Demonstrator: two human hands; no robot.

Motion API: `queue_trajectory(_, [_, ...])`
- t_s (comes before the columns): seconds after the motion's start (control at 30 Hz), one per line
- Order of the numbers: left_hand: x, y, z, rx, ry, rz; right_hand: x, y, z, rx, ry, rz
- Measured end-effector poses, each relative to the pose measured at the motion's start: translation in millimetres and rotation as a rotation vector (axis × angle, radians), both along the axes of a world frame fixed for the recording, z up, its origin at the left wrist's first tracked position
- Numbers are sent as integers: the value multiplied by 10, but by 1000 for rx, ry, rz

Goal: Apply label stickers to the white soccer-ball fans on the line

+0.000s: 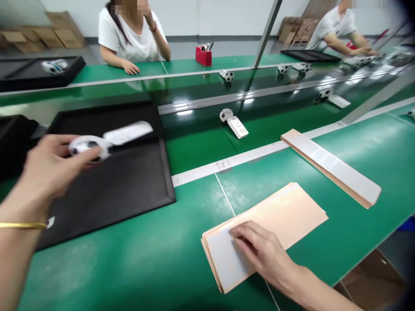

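In the head view, a small black-and-white football (84,146) with a white card (128,132) against it is held in the left hand (48,170), above a black tray (167,181) near the left edge of the green worktop (194,268). The fingers are closed around the ball, though the ball and card are blurred. Their long axis runs from the ball at lower left to the card's end at upper right, pointing towards the worktop's far side.

The right hand (262,248) is laid open, its fingers flat on a white sheet (223,255) topping a stack of tan card (292,214), near the front edge. The stack lies diagonally.

A tan-backed white strip (330,166) lies to the right. Another football (226,115) and card (237,127) rest just beyond the tray's right side. A co-worker (129,39) sits across the line, beside a red pen holder (203,56).
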State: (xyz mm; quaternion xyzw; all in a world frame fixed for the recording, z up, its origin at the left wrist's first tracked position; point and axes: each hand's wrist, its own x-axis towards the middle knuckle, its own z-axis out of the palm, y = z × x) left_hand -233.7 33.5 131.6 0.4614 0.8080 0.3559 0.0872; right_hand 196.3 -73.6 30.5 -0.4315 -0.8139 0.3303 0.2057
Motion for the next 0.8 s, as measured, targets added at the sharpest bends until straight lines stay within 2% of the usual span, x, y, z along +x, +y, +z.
queue_trajectory(0.13, [826,-283,-121,-120,-95,-437,-85,38,-115,112,-72,-29])
queue_trajectory(0.2, [1165,-295,-222,-238,-112,-631,-106,51,-135,137,-116,-45])
queue_trajectory(0.27, [1361,-251,-318,-302,-77,-753,-133,51,-128,151,-151,-71])
queue_trajectory(0.33, [1413,-182,-415,-318,-8,-816,-172,46,-106,165,-188,-92])
queue_trajectory(0.47, [1309,-1,-689,-348,256,-885,-270,87,-90,165,-306,-111])
queue_trajectory(0.57, [1336,71,-890,-248,536,-935,-317,146,-107,152,-371,-104])
queue_trajectory(0.7, [1646,39,-1017,-61,834,-1005,-367,220,-128,135,-400,-72])
queue_trajectory(0.8, [1900,80,-1046,-63,906,-1036,-416,306,-155,102,-432,-49])
